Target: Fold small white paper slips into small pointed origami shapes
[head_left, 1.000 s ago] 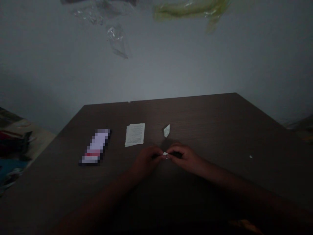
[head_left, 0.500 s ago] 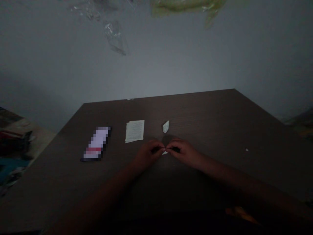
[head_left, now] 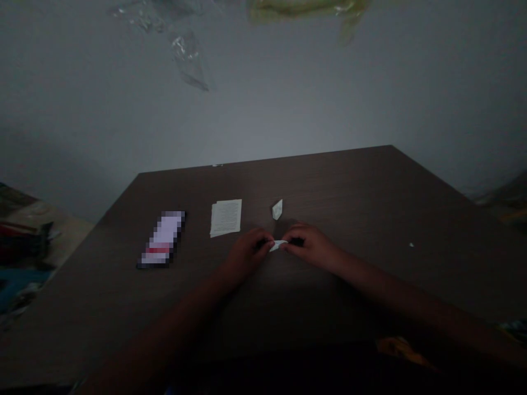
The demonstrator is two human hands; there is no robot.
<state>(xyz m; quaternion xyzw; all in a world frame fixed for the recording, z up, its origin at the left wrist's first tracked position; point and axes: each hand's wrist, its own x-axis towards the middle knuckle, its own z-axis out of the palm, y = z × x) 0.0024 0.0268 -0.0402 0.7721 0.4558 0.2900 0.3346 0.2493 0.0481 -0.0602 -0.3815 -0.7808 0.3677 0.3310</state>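
Note:
Between both hands is a small folded piece of white paper, partly covered by fingers. My left hand pinches its left end between thumb and fingers. Its right end is pinched in my right hand. Just beyond the hands, a separate folded paper piece with pointed ends lies on the table. A short stack of printed paper sheets rests ahead and to the left of my left hand, its edges slightly uneven.
A phone with a blurred-out screen lies on the brown table at the left. One tiny white scrap sits at the right. Behind the table rises a pale wall with clear plastic wrapping near its top.
My fingertips, close together before, have moved apart a little, and more of the folded paper shows between them. The whole view has shifted slightly.

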